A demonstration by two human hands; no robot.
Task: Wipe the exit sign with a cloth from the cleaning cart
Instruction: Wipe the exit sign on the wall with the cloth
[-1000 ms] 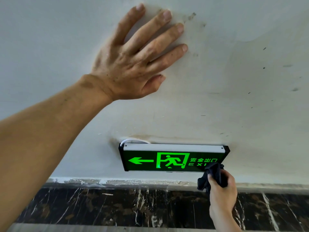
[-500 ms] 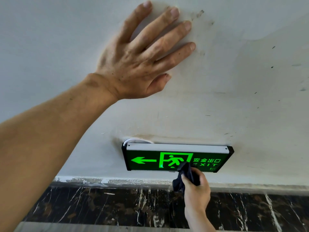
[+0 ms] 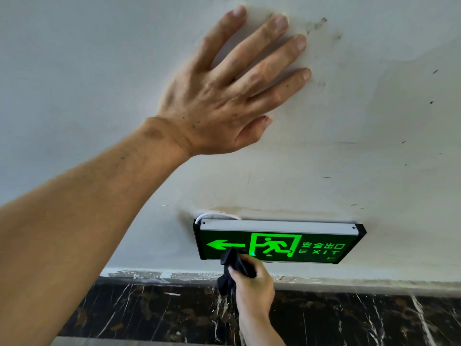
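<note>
Head view shows the right hand gripping a black cloth at the sign's left end, so the long sign stretches off to the hand's right.

My right hand has travelled leftward along the lower edge of the exit sign. A second ago it sat under the sign's right end with the black cloth over the last letters of EXIT; half a second ago it was below the running figure. Now the cloth's tip, just above my thumb, presses on the arrow's tail, and the lettering to the hand's right is uncovered.
</note>
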